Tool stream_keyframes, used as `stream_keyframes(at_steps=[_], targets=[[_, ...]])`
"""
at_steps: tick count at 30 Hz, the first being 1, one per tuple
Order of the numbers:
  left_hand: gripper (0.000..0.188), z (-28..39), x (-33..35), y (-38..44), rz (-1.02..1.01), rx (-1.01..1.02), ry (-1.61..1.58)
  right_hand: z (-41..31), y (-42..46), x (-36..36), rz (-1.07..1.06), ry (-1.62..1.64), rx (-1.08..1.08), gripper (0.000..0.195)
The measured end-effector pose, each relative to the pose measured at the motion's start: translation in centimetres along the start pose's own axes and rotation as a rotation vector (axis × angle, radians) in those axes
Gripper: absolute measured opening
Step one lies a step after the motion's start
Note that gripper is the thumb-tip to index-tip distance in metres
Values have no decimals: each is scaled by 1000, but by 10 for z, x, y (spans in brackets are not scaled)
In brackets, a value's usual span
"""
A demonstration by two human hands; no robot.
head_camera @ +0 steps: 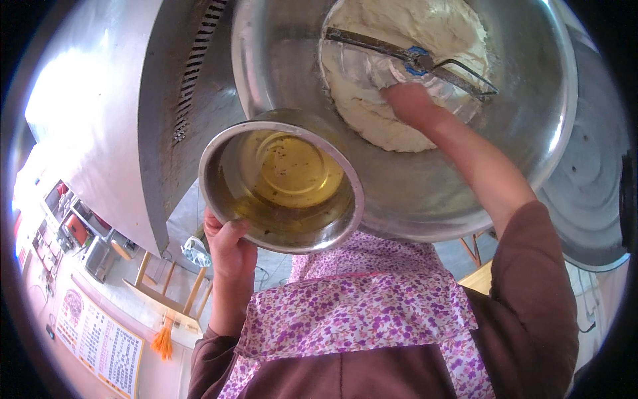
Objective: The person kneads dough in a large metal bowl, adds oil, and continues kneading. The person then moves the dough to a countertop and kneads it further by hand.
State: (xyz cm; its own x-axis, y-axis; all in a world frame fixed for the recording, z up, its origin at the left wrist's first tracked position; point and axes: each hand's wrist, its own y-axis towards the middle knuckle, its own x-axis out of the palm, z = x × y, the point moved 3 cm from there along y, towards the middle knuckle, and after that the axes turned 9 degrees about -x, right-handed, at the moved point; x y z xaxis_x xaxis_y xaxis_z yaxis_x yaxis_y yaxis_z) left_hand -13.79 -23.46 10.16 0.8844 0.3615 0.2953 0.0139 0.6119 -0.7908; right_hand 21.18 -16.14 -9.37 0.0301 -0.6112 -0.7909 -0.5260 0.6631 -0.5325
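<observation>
My left hand (230,245) grips the rim of a round metal bowl (357,189), thumb over the edge. Yellow liquid, probably oil, with dark specks (299,169) lies in the bowl, which is tilted towards me. My right hand (411,102) reaches down into a large steel mixer bowl (423,199). Its fingers are blurred and curled low at the pale dough (369,117), so whether they hold any is unclear. Just beyond that hand, a metal mixing arm (369,44) with a blue-ringed hub (418,61) crosses the dough.
A metal housing with vent slots (194,70) rises at the left of the mixer. A large round metal lid (578,164) stands at the right. Lower left are a wooden stool (167,294) and a printed poster (99,339). My floral apron (359,309) is close to the mixer rim.
</observation>
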Motion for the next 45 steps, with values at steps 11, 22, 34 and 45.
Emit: stream_keyframes(at_steps=[11,22,34,45], targets=[[37,2,1,-4,25,-8,20,-18,120,-17,274,186,186,27],[36,2,3,-4,8,-17,19,-15,139,-14,-334,-53,-425,35],[35,-7,0,-7,25,-40,-23,-6,26,-21,82,220,-121,42],[35,-4,5,-7,23,-53,2,-21,114,-30,252,9,46,21]])
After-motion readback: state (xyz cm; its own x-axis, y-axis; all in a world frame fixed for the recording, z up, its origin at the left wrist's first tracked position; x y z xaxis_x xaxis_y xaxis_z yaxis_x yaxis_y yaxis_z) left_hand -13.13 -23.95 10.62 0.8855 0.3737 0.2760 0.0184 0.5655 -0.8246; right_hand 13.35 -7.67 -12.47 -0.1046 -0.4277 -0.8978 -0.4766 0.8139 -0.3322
